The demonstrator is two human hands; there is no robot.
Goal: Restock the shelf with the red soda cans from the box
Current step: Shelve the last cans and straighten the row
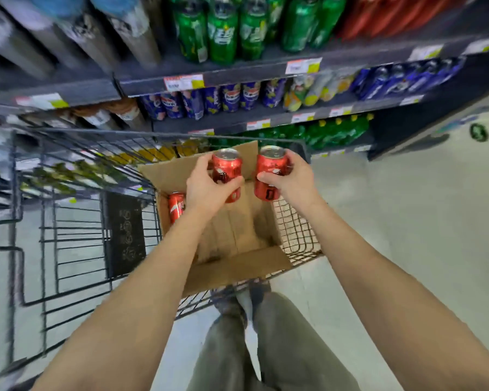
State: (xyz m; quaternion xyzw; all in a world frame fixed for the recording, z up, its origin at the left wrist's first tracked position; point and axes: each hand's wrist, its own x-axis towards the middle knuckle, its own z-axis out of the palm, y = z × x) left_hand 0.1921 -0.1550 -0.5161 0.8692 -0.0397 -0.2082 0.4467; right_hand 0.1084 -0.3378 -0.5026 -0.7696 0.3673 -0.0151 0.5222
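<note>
Grip: left hand [209, 187] closed round red can [227, 172]; right hand [290, 179] closed round second can [268, 176]. Both upright above box [237, 266]; shelf [237, 77] far, ahead. Third can [176, 207] left in box.

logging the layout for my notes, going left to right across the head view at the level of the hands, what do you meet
Black wire shopping cart → red soda can lying in the brown cardboard box → left hand holding a red soda can → right hand holding another red soda can → pale shop floor.
</note>
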